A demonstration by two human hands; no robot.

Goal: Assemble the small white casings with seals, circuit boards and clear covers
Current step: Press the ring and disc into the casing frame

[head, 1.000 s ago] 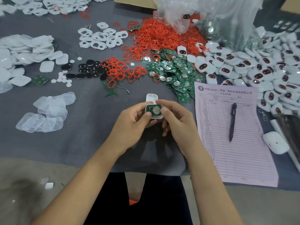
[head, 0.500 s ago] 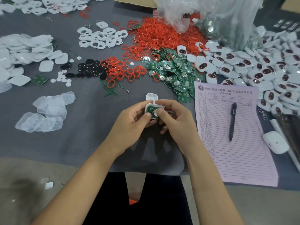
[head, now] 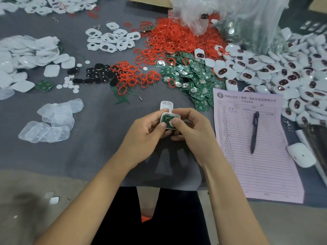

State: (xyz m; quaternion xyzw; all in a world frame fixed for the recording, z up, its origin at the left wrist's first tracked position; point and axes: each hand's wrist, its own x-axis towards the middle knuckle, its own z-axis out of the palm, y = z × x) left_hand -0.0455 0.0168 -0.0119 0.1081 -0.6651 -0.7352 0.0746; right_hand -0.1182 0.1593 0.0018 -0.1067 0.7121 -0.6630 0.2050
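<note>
Both hands hold one small white casing point(head: 169, 120) with a green circuit board seated in it, above the grey mat near the table's front. My left hand point(head: 144, 134) grips its left side, thumb on the board's lower edge. My right hand point(head: 192, 132) grips the right side, thumb pressing the board's round metal contact. A second white casing point(head: 166, 104) lies on the mat just beyond my fingers. Red seals point(head: 177, 39), green circuit boards point(head: 192, 78) and clear covers point(head: 53, 121) lie in piles around.
A pink form point(head: 254, 156) with a pen point(head: 254, 131) lies to the right. Finished white units point(head: 283, 75) heap at the far right, a plastic bag point(head: 230, 16) behind. White frames point(head: 109, 39), black pads point(head: 99, 75) and white covers point(head: 26, 55) lie at left.
My thumbs have shifted slightly on the board, the right thumb sliding onto the round metal contact. The casing stays in the same place between both hands.
</note>
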